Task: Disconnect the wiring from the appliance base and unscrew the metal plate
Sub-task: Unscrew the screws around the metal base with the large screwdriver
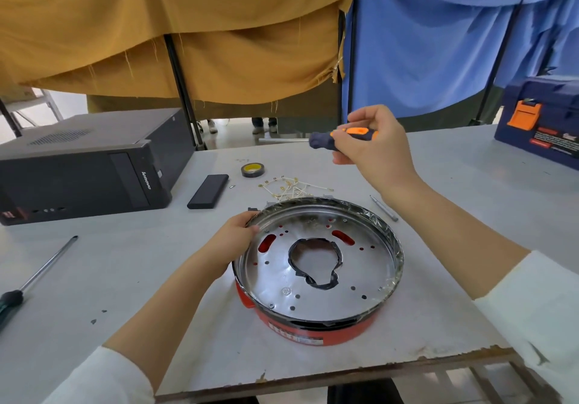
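The red round appliance base (pixel 316 330) sits near the table's front edge. A shiny metal plate (pixel 354 265) with a dark-rimmed centre hole and several small holes fills its top. My left hand (pixel 232 242) grips the plate's left rim. My right hand (pixel 372 142) is raised above and behind the base, holding an orange and dark blue screwdriver (pixel 322 140) level, its shaft pointing left. A tangle of white wires with brass terminals (pixel 289 188) lies loose on the table just behind the base.
A black computer case (pixel 84 165) stands at the left. A black slab (pixel 208 191), a roll of tape (pixel 252 170), a thin metal tool (pixel 383 208), a long screwdriver (pixel 34 278) at far left and a blue toolbox (pixel 542 118) at right surround the base.
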`<state>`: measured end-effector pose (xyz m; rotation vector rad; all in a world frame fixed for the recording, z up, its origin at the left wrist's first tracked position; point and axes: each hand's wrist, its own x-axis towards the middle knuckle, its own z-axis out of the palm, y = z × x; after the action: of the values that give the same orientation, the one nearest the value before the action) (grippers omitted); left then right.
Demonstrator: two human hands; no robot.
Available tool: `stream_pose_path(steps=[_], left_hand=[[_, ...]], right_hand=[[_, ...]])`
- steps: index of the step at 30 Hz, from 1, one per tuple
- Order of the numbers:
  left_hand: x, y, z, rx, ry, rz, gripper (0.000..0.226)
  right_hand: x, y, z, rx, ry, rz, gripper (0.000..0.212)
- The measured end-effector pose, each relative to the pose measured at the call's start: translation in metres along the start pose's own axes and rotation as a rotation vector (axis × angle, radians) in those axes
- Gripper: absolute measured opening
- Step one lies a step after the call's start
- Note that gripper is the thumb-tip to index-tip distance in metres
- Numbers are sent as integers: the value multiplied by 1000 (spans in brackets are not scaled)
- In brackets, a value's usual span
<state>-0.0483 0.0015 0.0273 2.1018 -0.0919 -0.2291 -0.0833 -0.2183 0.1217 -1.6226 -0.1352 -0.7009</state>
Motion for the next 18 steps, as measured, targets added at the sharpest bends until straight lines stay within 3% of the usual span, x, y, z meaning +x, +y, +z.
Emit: stream_pose_path(steps=[8, 13, 18], left_hand=[[1, -1, -3, -243, 15, -73, 27], [1, 0, -2, -356, 28, -107, 24], [1, -1, -1, -587, -32, -143, 36]], right_hand=[[12, -38, 22, 124, 127, -175, 18], [23, -49, 35, 141, 88, -330, 17], [29, -30, 62, -54, -9, -372, 18]])
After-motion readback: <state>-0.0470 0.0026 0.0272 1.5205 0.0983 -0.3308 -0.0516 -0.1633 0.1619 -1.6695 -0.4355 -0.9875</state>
